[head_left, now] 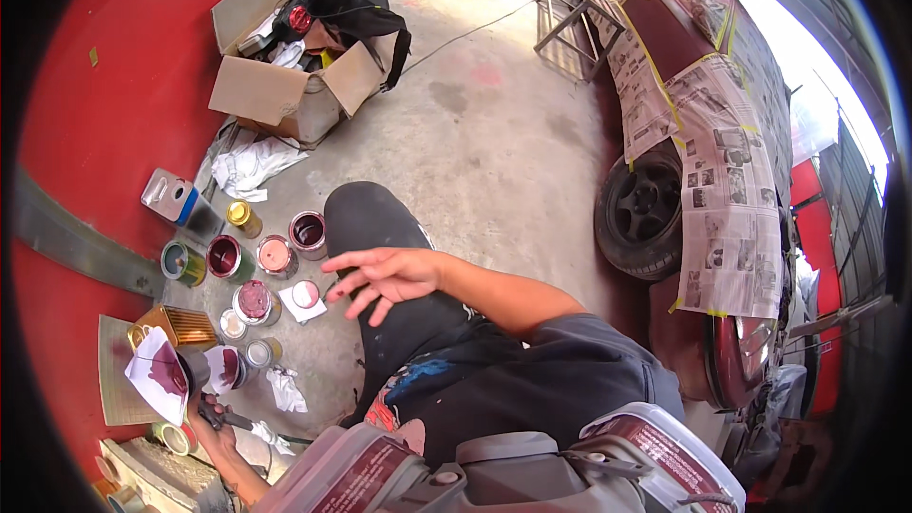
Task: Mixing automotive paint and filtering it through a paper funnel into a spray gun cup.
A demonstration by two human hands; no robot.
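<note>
My right hand (375,280) is open, fingers spread and slightly curled, above my dark-trousered knee (370,209). Beside it lies a white square (293,306) with a pink round patch. At the lower left my left hand (214,426) grips a spray gun (218,415); its dark cup (195,370) is topped by a maroon-stained white paper (157,375). Several paint cans stand on the floor near my hands, including a maroon one (307,233), a pink one (275,254), a yellow one (242,218) and a gold tin (180,321). A grey respirator (503,456) fills the lower edge.
An open cardboard box (256,90) holds a black bag (347,9) and clutter by the red wall (95,133). On the right a car (684,66) is masked with newspaper, its wheel (632,214) exposed; a metal stand (579,24) leans near it. A cord (456,43) crosses the concrete floor.
</note>
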